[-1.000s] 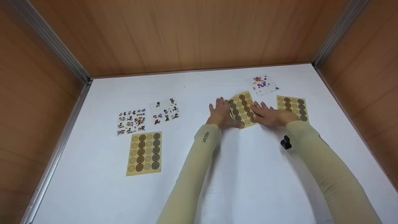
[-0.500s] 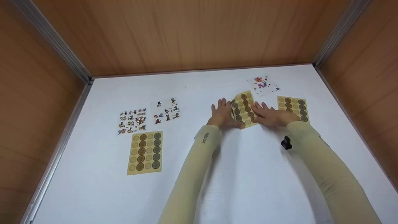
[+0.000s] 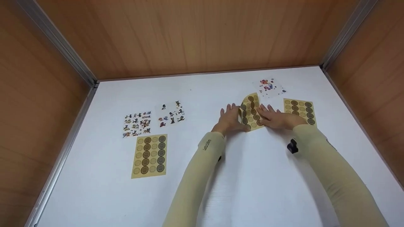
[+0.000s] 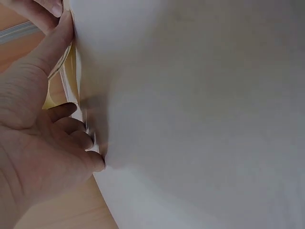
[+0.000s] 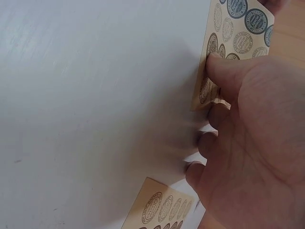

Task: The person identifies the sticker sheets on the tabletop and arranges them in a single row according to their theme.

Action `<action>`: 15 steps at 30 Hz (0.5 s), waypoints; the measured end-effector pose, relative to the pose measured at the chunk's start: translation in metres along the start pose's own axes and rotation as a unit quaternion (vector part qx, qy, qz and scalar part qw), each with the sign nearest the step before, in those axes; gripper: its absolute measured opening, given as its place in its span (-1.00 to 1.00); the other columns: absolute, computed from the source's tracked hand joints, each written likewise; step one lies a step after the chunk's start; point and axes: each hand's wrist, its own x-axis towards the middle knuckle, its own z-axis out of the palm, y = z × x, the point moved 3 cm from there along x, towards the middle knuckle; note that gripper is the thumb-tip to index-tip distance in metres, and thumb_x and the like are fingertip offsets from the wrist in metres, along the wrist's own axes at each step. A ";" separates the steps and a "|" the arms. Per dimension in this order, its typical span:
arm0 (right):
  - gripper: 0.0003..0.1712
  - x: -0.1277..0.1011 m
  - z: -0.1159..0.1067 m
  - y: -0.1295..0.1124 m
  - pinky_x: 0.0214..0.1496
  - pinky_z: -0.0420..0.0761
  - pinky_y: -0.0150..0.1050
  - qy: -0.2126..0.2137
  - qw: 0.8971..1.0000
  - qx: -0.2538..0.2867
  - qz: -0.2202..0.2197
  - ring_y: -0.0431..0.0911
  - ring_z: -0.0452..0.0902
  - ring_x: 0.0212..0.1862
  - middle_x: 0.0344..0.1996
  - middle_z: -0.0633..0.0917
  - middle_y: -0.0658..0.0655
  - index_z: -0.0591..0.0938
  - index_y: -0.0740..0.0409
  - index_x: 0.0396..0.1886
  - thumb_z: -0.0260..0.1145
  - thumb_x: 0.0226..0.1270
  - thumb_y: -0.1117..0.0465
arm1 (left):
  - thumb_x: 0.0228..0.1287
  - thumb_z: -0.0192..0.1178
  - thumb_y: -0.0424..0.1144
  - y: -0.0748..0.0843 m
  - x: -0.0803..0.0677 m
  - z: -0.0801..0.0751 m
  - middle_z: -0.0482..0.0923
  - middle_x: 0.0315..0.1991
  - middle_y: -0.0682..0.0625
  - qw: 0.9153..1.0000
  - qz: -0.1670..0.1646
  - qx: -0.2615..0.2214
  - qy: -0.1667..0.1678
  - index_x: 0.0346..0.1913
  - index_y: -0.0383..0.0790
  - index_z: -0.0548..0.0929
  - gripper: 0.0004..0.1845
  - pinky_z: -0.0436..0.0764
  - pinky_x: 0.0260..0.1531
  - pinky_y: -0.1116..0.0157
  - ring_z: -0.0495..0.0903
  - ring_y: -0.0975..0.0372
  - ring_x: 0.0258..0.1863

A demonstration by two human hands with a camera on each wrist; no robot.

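Observation:
A tan sheet of round stickers (image 3: pixel 251 112) lies between the two hands, its left side bowed up and its upper left edge curved over. My left hand (image 3: pixel 229 120) is at that raised edge, thumb along the sheet's lower left corner and the other fingers at its far left side. In the left wrist view, the left hand's fingertips (image 4: pixel 97 161) meet the white surface. My right hand (image 3: pixel 277 118) rests over the sheet's right edge. Its thumb (image 5: pixel 226 69) presses on the printed circles in the right wrist view, the other fingertips touching the tabletop.
A second tan sticker sheet (image 3: pixel 298 108) lies partly under the right wrist, and a third (image 3: pixel 149 156) sits front left. Clear sheets of small colourful stickers lie at left (image 3: pixel 137 123), beside it (image 3: pixel 171 113) and at back right (image 3: pixel 269 87). Wooden panels (image 3: pixel 202 37) enclose the white table.
The left side of the middle sticker sheet has curled up further to the right, the left hand moving slightly with it. The right hand stays on the sheet's right edge.

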 end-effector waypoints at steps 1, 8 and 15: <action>-0.23 0.001 0.001 0.000 0.51 -0.45 0.31 0.001 1.000 -0.001 -0.002 0.33 -0.60 0.54 0.58 -0.37 0.33 -0.25 0.18 0.64 -0.18 0.71 -0.02 | 0.02 0.57 0.12 0.000 -0.001 0.001 -0.04 0.62 -0.15 1.000 -0.003 -0.005 0.000 0.60 -0.13 0.16 0.15 -0.24 0.56 0.08 -0.16 0.04 0.61; -0.23 0.002 0.004 -0.002 0.52 -0.45 0.29 0.004 1.000 0.002 0.003 0.30 -0.60 0.55 0.59 -0.36 0.30 -0.25 0.16 0.65 -0.17 0.70 -0.02 | 0.03 0.60 -0.06 0.003 -0.003 0.003 0.22 0.54 -0.05 1.000 0.009 -0.027 0.013 0.57 -0.11 0.23 0.07 -0.04 0.56 0.12 0.06 0.07 0.57; -0.21 0.000 0.001 0.002 0.51 -0.40 0.33 0.011 1.000 -0.002 0.001 0.32 -0.59 0.55 0.59 -0.37 0.29 -0.26 0.16 0.64 -0.15 0.69 -0.03 | 0.06 0.56 -0.36 0.020 0.000 0.010 0.51 0.33 -0.01 0.996 0.072 -0.050 0.019 0.57 -0.01 0.25 0.02 0.44 0.33 0.22 0.51 0.13 0.26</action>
